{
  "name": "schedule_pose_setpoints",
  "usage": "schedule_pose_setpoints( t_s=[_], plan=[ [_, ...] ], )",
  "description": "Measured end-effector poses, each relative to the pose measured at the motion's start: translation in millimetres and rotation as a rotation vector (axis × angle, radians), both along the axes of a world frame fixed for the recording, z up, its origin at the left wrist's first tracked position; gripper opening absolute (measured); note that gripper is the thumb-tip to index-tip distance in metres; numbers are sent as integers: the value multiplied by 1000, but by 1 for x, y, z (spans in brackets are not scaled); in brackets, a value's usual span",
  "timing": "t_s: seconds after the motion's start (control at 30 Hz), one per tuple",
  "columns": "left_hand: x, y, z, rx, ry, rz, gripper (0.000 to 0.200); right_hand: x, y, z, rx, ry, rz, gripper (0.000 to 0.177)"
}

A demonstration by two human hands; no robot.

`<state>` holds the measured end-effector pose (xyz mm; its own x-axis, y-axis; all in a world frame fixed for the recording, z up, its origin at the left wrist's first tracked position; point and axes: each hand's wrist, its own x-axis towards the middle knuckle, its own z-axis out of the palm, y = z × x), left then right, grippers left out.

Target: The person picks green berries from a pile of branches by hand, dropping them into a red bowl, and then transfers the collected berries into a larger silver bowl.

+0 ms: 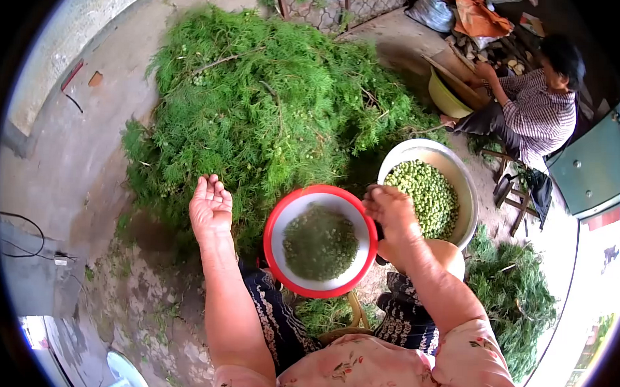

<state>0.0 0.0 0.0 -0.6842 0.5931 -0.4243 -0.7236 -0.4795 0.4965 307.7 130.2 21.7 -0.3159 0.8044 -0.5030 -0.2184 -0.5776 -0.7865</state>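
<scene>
The person sits on the concrete ground with a red bowl (268, 236) resting between the knees, its bottom covered with fine green bits (320, 243). The left hand (210, 207) is lifted beside the bowl's left rim, apart from it, fingers stretched out and palm showing, with nothing in it. It is at the near edge of a big pile of leafy branches (272, 103) that spreads across the middle of the ground. The right hand (391, 210) sits at the bowl's right rim with bent fingers. Whether it grips anything I cannot tell. Just beside that hand stands a metal basin (464, 192) full of green berries (426, 194). At the far right corner another person (538, 109) sits by a yellow basin (444, 97).
</scene>
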Motion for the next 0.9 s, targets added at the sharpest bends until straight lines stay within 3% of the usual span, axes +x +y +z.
schedule_pose_setpoints(
  t_s=[0.07,0.1,0.17,0.2,0.27,0.47,0.57,0.67,0.8,0.9],
  plan=[
    [12,1,6,-6,-22,35,13,-10,-13,-26,81,-182,59,12],
    [-19,-1,9,0,-1,43,14,-48,-20,-49,1,-159,102,11],
    [-19,1,11,30,-26,46,14,-54,-27,-102,22,-207,278,14],
    [-18,3,9,43,-57,42,13,-49,-27,-161,383,-306,354,15],
    [-16,6,8,72,-43,27,13,-65,-36,-132,22,-327,292,17],
    [1,14,21,13,-26,-11,13,-66,3,-209,77,-644,221,20],
    [9,19,23,-11,-2,-68,14,-60,43,-277,484,-900,261,26],
    [19,28,26,-54,5,-97,15,-68,73,-277,806,-1205,338,33],
    [32,36,31,-124,24,-121,18,-82,98,-272,717,-1272,517,21],
    [41,41,34,-168,27,-125,20,-89,114,-271,906,-1360,631,23]
  ],
)
